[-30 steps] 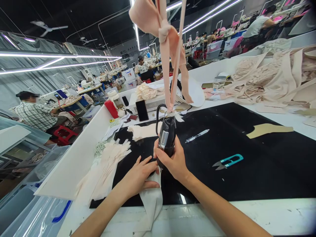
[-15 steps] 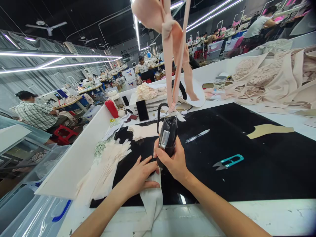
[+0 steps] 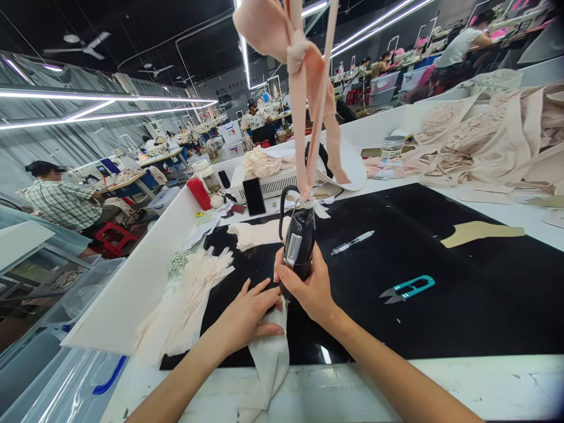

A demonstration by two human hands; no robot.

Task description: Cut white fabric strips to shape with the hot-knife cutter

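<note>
Two hands: right hand (image 3: pixel 308 288) round cutter (image 3: pixel 298 244), left hand (image 3: pixel 247 314) on fabric strip (image 3: pixel 269 364).

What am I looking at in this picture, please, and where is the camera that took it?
The camera sits on a person's head, looking down at their own two hands. The right hand grips a black handheld cutter, which hangs from pink fabric strips overhead. The left hand presses flat on a pale fabric piece on a black mat. Also on the mat lie teal thread snips, a pen and a stack of cut pieces. Other people work at tables behind.
</note>
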